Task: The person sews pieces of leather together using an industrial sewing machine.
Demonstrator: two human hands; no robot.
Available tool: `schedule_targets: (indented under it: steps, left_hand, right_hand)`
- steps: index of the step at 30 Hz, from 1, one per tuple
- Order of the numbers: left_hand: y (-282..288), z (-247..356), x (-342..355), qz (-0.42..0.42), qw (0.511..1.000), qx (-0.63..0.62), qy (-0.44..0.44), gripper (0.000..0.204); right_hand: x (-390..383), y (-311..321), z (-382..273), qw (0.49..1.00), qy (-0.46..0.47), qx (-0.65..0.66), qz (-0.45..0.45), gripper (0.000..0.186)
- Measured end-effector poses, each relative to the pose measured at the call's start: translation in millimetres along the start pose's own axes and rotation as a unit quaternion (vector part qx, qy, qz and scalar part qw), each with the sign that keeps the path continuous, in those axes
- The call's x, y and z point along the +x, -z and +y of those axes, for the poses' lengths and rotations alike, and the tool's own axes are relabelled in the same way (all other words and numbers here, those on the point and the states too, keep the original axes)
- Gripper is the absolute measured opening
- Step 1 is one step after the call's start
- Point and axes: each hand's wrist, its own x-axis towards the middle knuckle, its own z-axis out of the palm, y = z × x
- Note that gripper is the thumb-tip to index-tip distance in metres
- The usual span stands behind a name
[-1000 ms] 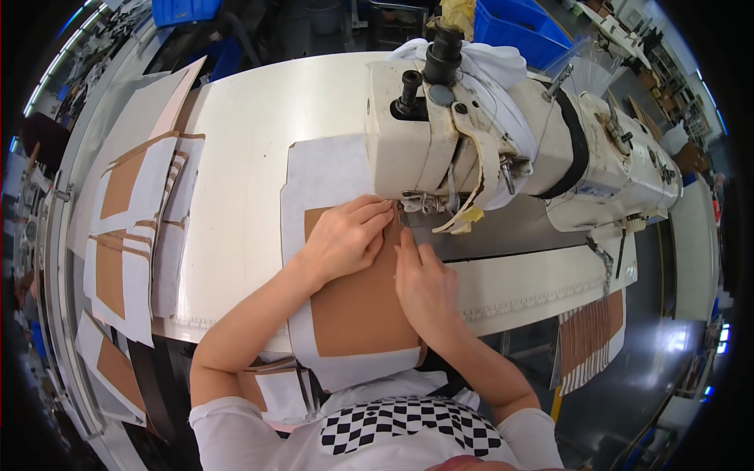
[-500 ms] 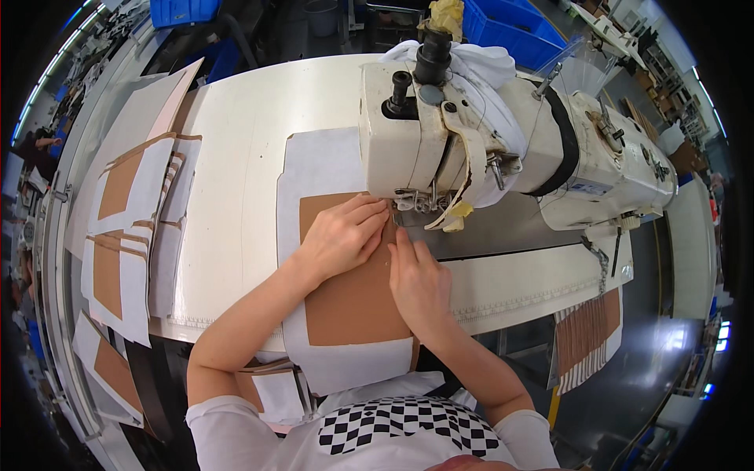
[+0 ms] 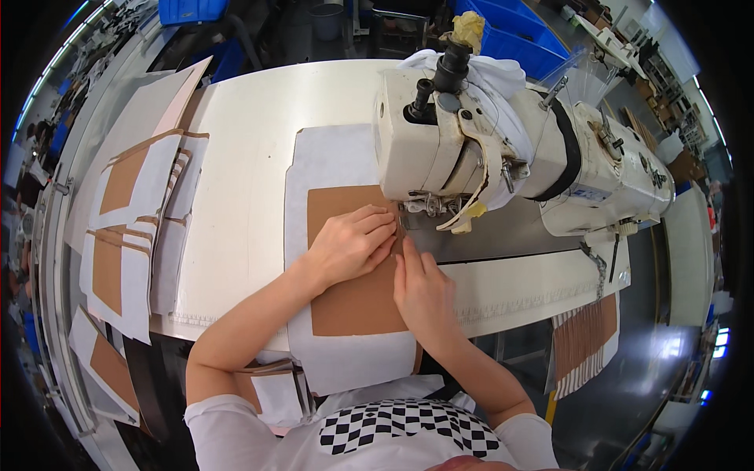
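Note:
A flat panel (image 3: 353, 310), brown in the middle with a pale white border, lies on the sewing machine's table, its right edge at the needle area. My left hand (image 3: 353, 245) rests on the brown part with bent fingers together, fingertips pinching at the edge just left of the presser foot. Close by on the right, my right hand (image 3: 422, 289) has its thumb and forefinger closed on the same edge, slightly nearer to me. The white sewing machine (image 3: 416, 149) stands over the panel's far right side. My fingers hide part of the edge between them.
Stacks of similar brown-and-white panels (image 3: 126, 188) lie on the table's left. More pieces (image 3: 279, 396) sit by my lap, and a striped bundle (image 3: 585, 341) hangs at the right edge. A white cloth (image 3: 499, 74) drapes over the machine. Blue bins (image 3: 510, 35) stand behind.
The panel has slid slightly away from me past the presser foot. Both hands stay at its right edge, now a little lower on the panel. The whole view has shifted slightly.

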Motion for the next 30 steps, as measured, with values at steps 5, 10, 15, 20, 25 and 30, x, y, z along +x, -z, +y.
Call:
schedule_targets:
  steps: [5, 10, 15, 20, 25, 30]
  left_hand:
    - [0, 3, 2, -0.006, 1.000, 0.008, 0.023, 0.020]
    - [1, 0, 0, -0.009, 1.000, 0.010, 0.016, 0.019]
    - [3, 4, -2, -0.014, 1.000, 0.000, 0.011, 0.020]
    - [2, 1, 3, -0.003, 1.000, 0.023, 0.007, 0.018]
    - [1, -1, 6, 0.002, 0.999, 0.026, 0.020, 0.019]
    - [10, 1, -3, -0.020, 0.998, -0.040, -0.045, 0.017]
  right_hand:
    - [-1, -2, 3, 1.000, 0.000, -0.016, 0.001, 0.025]
    - [8, -3, 1, 1.000, 0.005, -0.005, 0.018, 0.021]
    - [-7, 7, 0, 1.000, 0.000, -0.006, -0.006, 0.026]
    - [2, 0, 3, 1.000, -0.002, -0.001, 0.001, 0.020]
    - [10, -6, 6, 1.000, 0.006, -0.005, 0.027, 0.019]
    - [-14, 12, -5, 1.000, -0.014, 0.009, -0.016, 0.020]
